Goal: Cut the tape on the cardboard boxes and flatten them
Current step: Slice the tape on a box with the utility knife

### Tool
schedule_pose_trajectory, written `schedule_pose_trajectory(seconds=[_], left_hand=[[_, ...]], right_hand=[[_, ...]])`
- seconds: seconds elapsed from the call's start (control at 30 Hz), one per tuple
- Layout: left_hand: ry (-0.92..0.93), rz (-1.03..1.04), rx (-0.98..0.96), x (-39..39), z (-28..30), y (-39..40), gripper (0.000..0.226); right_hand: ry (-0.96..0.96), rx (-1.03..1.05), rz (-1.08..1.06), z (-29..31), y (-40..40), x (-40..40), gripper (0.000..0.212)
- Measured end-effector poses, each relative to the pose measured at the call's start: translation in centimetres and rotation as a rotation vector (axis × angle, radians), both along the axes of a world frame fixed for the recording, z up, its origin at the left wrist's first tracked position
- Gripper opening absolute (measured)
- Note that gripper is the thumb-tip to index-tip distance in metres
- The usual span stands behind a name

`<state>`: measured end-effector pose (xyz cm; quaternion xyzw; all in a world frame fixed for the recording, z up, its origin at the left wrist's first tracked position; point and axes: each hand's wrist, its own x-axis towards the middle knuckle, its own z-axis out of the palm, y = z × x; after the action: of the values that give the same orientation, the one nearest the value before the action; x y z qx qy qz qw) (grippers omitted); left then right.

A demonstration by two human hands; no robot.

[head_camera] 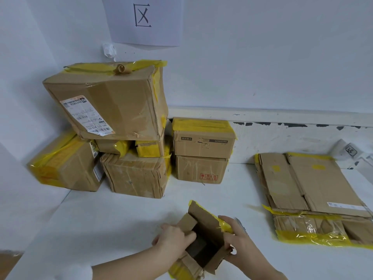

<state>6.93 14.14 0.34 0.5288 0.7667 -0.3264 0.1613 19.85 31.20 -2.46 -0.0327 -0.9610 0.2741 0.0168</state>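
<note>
Cardboard box (203, 237), small and open-topped with yellow tape on its flaps, sits on the white table (121, 229) at the near edge, between both hands: the left hand (173, 238) curls over its left wall with fingers hooked inside, and the right hand (240, 237) grips the right wall and its taped flap. Further right lie flattened boxes (314, 190) in a pile, and against the wall at the back left stands a stack of taped boxes (121, 128).

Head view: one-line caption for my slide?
Both hands, left hand and right hand, hold an opened small box, flattened cardboard right, taped boxes behind.
</note>
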Motion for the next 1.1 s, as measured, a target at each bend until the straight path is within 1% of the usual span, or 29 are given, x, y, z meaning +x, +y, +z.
schedule_pose_trajectory(seconds=[0.03, 0.07, 0.13, 0.2, 0.27, 0.3, 0.37, 0.43, 0.57, 0.63, 0.67, 0.73, 0.8, 0.83, 0.9, 0.97, 1.03, 1.1], left_hand=[[-0.051, 0.01, 0.079, -0.4, 0.3, -0.5, 0.06], [-0.088, 0.024, 0.149, -0.8, 0.7, -1.0, 0.059], [-0.121, 0.073, 0.267, -1.5, 1.2, -2.0, 0.057], [-0.144, 0.137, 0.389, -2.0, 0.7, -2.9, 0.053], [-0.22, 0.248, 0.533, -2.2, -0.3, -3.7, 0.048], [-0.27, 0.312, 0.609, -2.2, -0.8, -4.0, 0.044], [-0.368, 0.468, 0.763, -2.3, -1.6, -4.4, 0.042], [-0.439, 0.613, 0.92, -2.3, -2.4, -4.6, 0.043], [-0.502, 0.744, 1.187, -2.4, -2.7, -4.3, 0.049], [-0.567, 0.849, 1.33, -2.7, -1.9, -4.1, 0.06], [-0.627, 0.913, 1.422, -2.9, -1.4, -4.0, 0.066], [-0.764, 1.053, 1.61, -3.1, -0.6, -3.6, 0.07], [-0.889, 1.184, 1.76, -3.1, -0.3, -3.1, 0.064], [-0.954, 1.23, 1.801, -3.1, -0.2, -2.9, 0.057], [-1.116, 1.288, 1.77, -2.9, 0.0, -2.5, 0.038], [-1.268, 1.352, 1.645, -2.6, 0.2, -2.4, 0.028], [-1.402, 1.385, 1.487, -2.4, 0.3, -2.6, 0.031], [-1.504, 1.361, 1.35, -2.2, 0.5, -3.0, 0.035]], right_hand=[[-0.007, -0.047, -0.012, 0.1, 0.0, 0.0, 0.007], [-0.001, -0.086, -0.019, 0.2, -0.1, 0.0, 0.01], [0.029, -0.179, -0.065, 0.1, -0.1, 0.0, 0.028], [0.052, -0.248, -0.129, 0.0, -0.1, 0.1, 0.035], [0.054, -0.289, -0.199, -0.4, -0.1, 0.2, 0.048], [0.053, -0.317, -0.237, -0.6, -0.1, 0.1, 0.05], [0.07, -0.404, -0.334, -1.1, -0.1, 0.1, 0.048], [0.074, -0.512, -0.449, -1.6, -0.1, -0.1, 0.04], [0.13, -0.688, -0.549, -1.5, -0.5, -1.4, 0.027], [0.18, -0.784, -0.568, -0.8, -0.8, -2.1, 0.023], [0.201, -0.818, -0.575, -0.4, -1.0, -2.5, 0.022], [0.263, -0.853, -0.599, 0.3, -1.2, -3.4, 0.021], [0.311, -0.882, -0.622, 1.0, -1.5, -4.3, 0.022], [0.325, -0.899, -0.625, 1.3, -1.7, -4.7, 0.024], [0.345, -0.903, -0.622, 1.8, -1.9, -5.1, 0.026], [0.363, -0.903, -0.628, 2.0, -2.0, -5.2, 0.026], [0.383, -0.905, -0.631, 2.1, -1.8, -5.2, 0.027], [0.396, -0.887, -0.638, 2.2, -1.6, -5.3, 0.028]])
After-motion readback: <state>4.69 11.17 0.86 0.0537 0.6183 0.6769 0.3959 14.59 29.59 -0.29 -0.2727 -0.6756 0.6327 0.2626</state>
